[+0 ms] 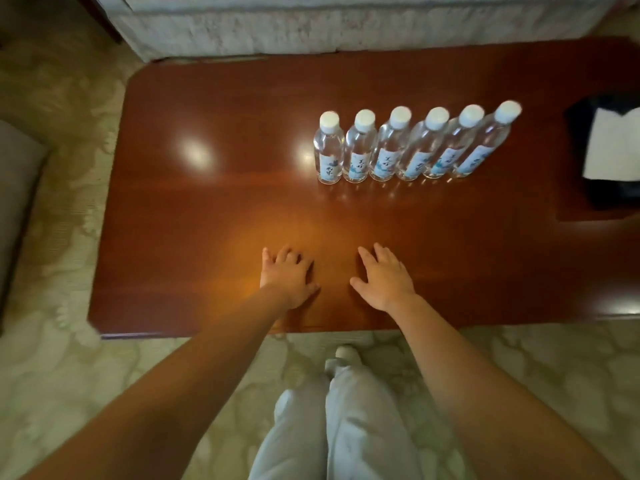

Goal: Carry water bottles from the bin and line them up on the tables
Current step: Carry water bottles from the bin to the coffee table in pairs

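Observation:
Several clear water bottles point(408, 147) with white caps and blue labels stand upright in a tight row on the red-brown wooden table point(207, 202), right of its middle. My left hand point(285, 277) rests palm down on the table near its front edge, fingers spread and empty. My right hand point(382, 277) lies flat beside it, also empty. Both hands are well in front of the row and touch no bottle. No bin is in view.
A dark tissue box with white paper point(609, 150) sits at the table's right end. A pale sofa point(346, 22) runs behind the table, and a cushioned seat point(17, 188) stands at the left. Patterned carpet point(69, 358) surrounds the table; my legs are at its front edge.

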Demonstrator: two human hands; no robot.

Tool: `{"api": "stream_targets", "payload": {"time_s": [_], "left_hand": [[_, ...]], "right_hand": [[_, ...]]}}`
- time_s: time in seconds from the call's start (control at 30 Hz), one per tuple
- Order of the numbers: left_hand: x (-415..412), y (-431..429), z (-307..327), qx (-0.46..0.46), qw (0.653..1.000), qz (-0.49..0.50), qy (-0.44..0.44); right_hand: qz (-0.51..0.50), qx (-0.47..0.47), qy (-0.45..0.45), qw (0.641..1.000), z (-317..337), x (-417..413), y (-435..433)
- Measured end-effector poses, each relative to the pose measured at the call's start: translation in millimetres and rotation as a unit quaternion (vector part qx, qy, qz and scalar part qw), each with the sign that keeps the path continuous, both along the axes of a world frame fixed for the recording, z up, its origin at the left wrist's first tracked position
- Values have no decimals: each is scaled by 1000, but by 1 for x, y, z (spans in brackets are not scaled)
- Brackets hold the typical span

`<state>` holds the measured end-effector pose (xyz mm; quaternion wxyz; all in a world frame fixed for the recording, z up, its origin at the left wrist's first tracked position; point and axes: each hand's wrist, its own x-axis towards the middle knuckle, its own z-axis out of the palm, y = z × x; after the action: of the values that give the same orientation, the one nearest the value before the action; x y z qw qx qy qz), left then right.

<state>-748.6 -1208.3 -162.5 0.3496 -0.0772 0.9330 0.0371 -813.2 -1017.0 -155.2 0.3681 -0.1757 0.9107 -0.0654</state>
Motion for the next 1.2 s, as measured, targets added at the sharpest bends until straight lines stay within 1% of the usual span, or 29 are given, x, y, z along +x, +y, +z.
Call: {"api": "stream_targets", "payload": {"time_s": [0.07,0.2,0.3,0.4,0.5,0.67,0.77,0.97,1.2], "left_hand": [[19,5,34,-13,999,-22,-42],[48,11,112,0,999,-41,-34],[60,18,171,19,999,-49,-6],[70,28,226,34,996,-76,44],[81,38,265,34,990,-108,89],[97,63,299,46,974,-163,149],[108,89,312,80,962,-194,173],[125,164,341,139,929,-281,196],[163,263,362,162,884,-398,185]], "right_hand": [[-2,-1,-7,1000,36,21,12],[7,-7,21,1000,116,57,29],[-1,-20,43,999,171,78,40],[-21,-39,78,996,221,101,53],[-55,-48,119,990,258,124,66],[-150,-56,167,973,295,167,99],[-211,-65,191,956,313,199,127],[-314,-47,237,918,332,267,188],[-434,-7,260,862,345,349,258]]}}
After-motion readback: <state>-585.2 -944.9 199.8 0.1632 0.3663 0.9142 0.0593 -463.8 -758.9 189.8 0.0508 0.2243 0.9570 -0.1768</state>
